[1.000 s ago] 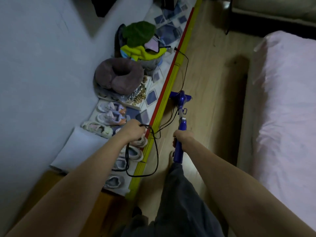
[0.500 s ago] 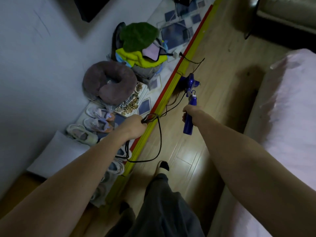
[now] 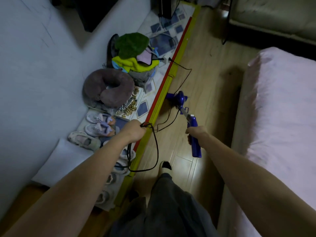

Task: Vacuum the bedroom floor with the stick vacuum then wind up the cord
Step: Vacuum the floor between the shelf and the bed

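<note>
A blue stick vacuum (image 3: 178, 99) stands on the wooden floor (image 3: 203, 79), its head beside a yellow and red floor strip (image 3: 164, 98). My right hand (image 3: 196, 134) grips the blue handle (image 3: 195, 141). My left hand (image 3: 135, 130) holds loops of the black cord (image 3: 156, 154), which hang below it. More cord runs along the floor from the vacuum to a plug near a white socket block (image 3: 166, 60).
Left of the strip lie several shoes (image 3: 95, 129), a purple neck pillow (image 3: 109, 88), a pile of clothes (image 3: 135, 55) and a white cushion (image 3: 63, 161) against the wall. A bed with pink bedding (image 3: 282, 117) fills the right. My foot (image 3: 165, 165) stands on the floor.
The view has swung and the vacuum head now sits a little away from the strip. Both hands keep their holds on cord and handle.
</note>
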A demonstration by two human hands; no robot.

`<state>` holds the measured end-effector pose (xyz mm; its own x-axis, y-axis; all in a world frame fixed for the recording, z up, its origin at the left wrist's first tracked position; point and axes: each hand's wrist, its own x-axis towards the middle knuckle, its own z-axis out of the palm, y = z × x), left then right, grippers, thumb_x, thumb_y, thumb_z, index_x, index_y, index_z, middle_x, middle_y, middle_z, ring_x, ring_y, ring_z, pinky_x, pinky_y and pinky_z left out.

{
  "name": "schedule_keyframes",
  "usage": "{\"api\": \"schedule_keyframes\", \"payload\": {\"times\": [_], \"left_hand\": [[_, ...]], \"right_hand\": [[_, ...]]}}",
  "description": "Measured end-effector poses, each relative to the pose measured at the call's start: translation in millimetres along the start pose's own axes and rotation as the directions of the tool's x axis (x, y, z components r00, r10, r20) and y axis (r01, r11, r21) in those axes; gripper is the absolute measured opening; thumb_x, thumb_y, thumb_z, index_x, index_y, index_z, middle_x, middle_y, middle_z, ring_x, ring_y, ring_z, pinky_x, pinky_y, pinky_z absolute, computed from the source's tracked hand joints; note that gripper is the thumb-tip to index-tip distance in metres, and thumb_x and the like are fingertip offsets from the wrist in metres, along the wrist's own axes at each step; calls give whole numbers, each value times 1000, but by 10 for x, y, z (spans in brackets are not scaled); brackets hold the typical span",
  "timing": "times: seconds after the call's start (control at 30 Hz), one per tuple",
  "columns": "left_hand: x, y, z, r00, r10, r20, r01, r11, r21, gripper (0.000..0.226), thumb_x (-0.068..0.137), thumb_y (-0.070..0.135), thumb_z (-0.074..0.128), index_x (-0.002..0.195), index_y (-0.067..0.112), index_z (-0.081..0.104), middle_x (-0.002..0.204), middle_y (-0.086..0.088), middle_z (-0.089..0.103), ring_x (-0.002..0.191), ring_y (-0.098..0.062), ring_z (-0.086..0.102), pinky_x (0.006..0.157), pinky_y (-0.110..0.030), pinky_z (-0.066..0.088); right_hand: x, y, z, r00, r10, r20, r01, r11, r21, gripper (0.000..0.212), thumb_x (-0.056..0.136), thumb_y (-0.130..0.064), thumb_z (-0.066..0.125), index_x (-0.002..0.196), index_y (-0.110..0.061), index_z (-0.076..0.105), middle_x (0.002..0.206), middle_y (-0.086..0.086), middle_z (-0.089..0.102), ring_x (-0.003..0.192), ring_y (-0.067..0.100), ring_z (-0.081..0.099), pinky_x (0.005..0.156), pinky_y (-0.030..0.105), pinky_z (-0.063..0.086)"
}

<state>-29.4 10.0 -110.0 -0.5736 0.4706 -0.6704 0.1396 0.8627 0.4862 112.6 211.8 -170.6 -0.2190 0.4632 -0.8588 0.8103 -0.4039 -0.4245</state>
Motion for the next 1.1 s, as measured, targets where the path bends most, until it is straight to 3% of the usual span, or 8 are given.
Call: {"api": "schedule_keyframes", "payload": {"times": [0.27, 0.4, 0.5, 0.6, 0.67, 0.83, 0.97, 1.1], "left_hand": [[-418, -364, -24, 997, 81, 15, -80, 996, -34, 16, 94, 12, 52, 81, 1, 52, 67, -13, 45, 56, -23, 40, 58, -31, 31], [-484, -504, 3, 995, 102, 12, -102, 994, 30, 23, 95, 15, 50, 75, 4, 50, 66, -11, 44, 51, -19, 37, 49, -27, 27], [-498, -608, 52, 996, 81, -36, -81, 997, -11, 24, 96, 18, 49, 77, 4, 53, 70, -10, 47, 50, -18, 40, 46, -26, 27], [-500, -668, 138, 985, 112, -129, -122, 990, -75, 35, 99, 28, 45, 77, 4, 60, 84, -23, 56, 79, -34, 59, 63, -33, 41], [-505, -665, 210, 972, 112, -205, -143, 979, -143, 39, 100, 32, 41, 86, 3, 63, 94, -26, 59, 96, -37, 58, 72, -37, 41], [-404, -561, 391, 955, -17, -298, -67, 960, -272, 53, 100, 40, 36, 57, 10, 39, 55, -4, 43, 57, -24, 44, 51, -30, 27], [-177, -385, 493, 959, -162, -233, 33, 879, -476, 53, 98, 44, 39, 55, 14, 43, 54, -4, 44, 53, -24, 42, 63, -33, 36], [89, -129, 507, 970, -188, -155, 105, 895, -433, 50, 98, 46, 39, 64, 13, 54, 58, -3, 50, 56, -22, 49, 65, -32, 41]], "right_hand": [[-1043, 503, 528, 993, -27, 112, 0, 972, 237, 35, 85, -10, 66, 115, -7, 48, 76, 7, 59, 60, 17, 58, 47, 27, 48], [-1314, 647, 780, 993, -76, 85, 45, 946, 322, 45, 82, -7, 67, 122, -6, 47, 97, 13, 59, 78, 24, 58, 70, 33, 52], [-1382, 769, 942, 995, -71, 64, 44, 935, 351, 44, 83, -6, 65, 123, -5, 47, 94, 13, 59, 74, 23, 58, 62, 32, 50], [-1356, 774, 1063, 995, -66, 75, 33, 923, 385, 41, 84, -6, 62, 122, -5, 47, 89, 12, 57, 70, 21, 56, 60, 31, 49], [-1305, 718, 1108, 996, -59, 63, 31, 924, 380, 40, 83, -7, 62, 119, -6, 48, 93, 13, 58, 74, 23, 57, 60, 32, 50], [-1097, 471, 1153, 996, -83, 31, 63, 913, 404, 28, 81, -6, 60, 107, -8, 49, 89, 13, 57, 75, 24, 56, 65, 34, 52], [-790, 250, 1103, 997, -71, 32, 51, 909, 413, 18, 80, -5, 59, 93, -10, 47, 84, 12, 56, 69, 21, 55, 60, 32, 51], [-376, -26, 897, 998, -49, 41, 30, 925, 378, 18, 81, -7, 61, 91, -11, 47, 85, 12, 58, 69, 21, 57, 58, 33, 51]]}}
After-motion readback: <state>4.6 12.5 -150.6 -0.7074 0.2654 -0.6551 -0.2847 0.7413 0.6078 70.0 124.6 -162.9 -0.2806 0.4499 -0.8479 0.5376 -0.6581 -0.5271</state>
